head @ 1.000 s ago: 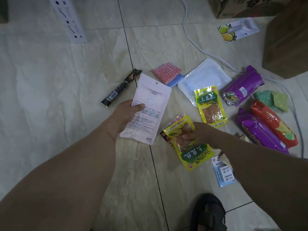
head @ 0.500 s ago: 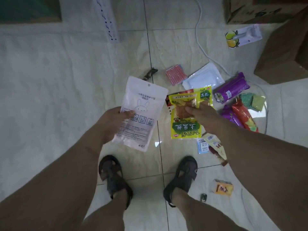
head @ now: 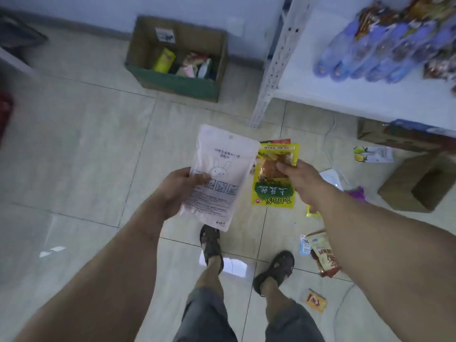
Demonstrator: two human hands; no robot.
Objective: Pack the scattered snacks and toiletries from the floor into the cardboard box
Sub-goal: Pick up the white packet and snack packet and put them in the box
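Note:
My left hand [head: 176, 187] grips a pale pink pouch with a rabbit drawing [head: 222, 169], held up in front of me. My right hand [head: 299, 180] pinches a yellow and green snack packet [head: 272, 193], with another red-topped packet behind it. Both are lifted well above the tiled floor. The open cardboard box [head: 177, 82] with a green front stands far ahead by the wall, holding a yellow can and several packets. More packets lie on the floor at my right: a red snack bag [head: 324, 255], a small orange sachet [head: 315, 301] and a blue card [head: 304, 245].
A white metal shelf rack [head: 345, 90] carrying blue bottles and snacks stands at the right. Under and beside it are brown cardboard boxes [head: 417, 186] and a lemon-printed pack [head: 372, 154]. My sandalled feet [head: 212, 245] are on the tiles below my hands.
I have risen from a crouch and the view has swung up toward the box. Both hands lifted their packets off the floor and now hold them close together.

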